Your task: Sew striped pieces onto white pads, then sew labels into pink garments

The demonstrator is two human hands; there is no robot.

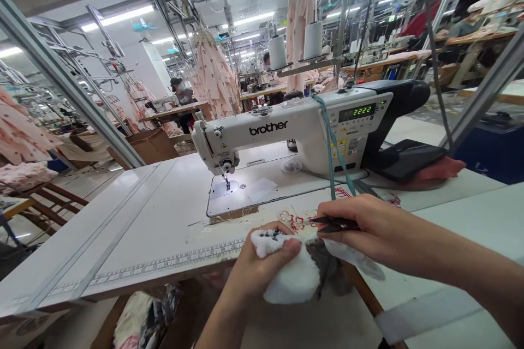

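My left hand (262, 267) is closed on a white fluffy piece of fabric (292, 278), with the thumb pressed on top. Small dark specks show on the part of the fabric above the thumb. In my right hand (368, 223) are black thread snips (335, 224), their blades pointing left toward the fabric. Below the right hand hangs thin whitish material (360, 259); I cannot tell whether the fingers grip it. Dark grey cloth (327, 262) hangs between the two hands. Both hands are at the table's front edge, before a white sewing machine (270, 131).
A teal strap (331, 147) hangs over the machine arm. The needle area (227, 185) is lit. Printed ruler marks (184, 256) run along the white table (135, 218). Below the table is a box with cloth (135, 322). Two thread cones (313, 41) stand behind; people work farther back.
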